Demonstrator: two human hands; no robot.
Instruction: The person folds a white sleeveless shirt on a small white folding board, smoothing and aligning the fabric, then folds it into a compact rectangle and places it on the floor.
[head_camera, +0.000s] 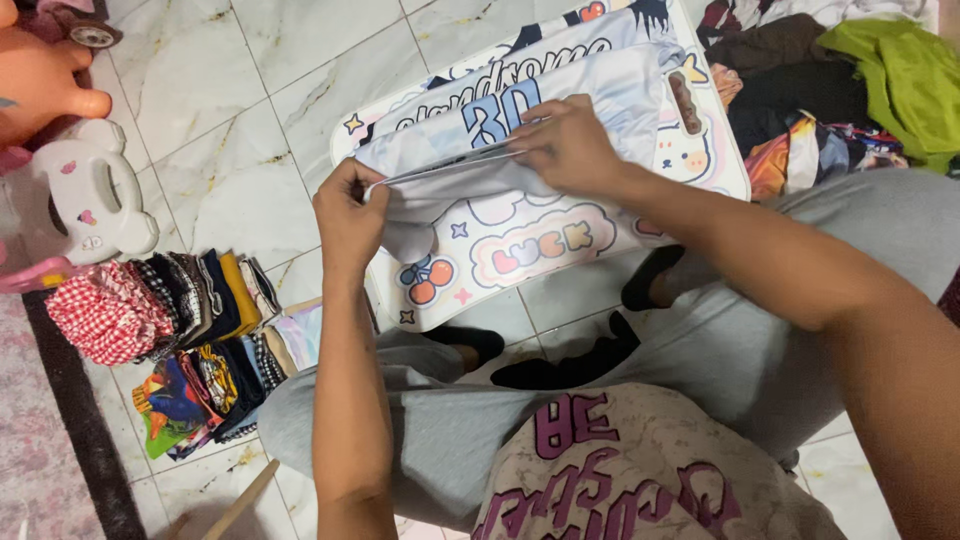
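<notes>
white marble floor tiles (250, 90) spread under me, with a small cartoon-printed table (560, 240) across my lap. my left hand (348, 215) pinches the near edge of a pale blue printed garment (560, 100) lying on that table, and my right hand (570, 145) grips its fold further along, fingers clenched on the cloth. folded clothes (170, 320) sit stacked at my left, a loose clothes heap (820, 90) to my right.
</notes>
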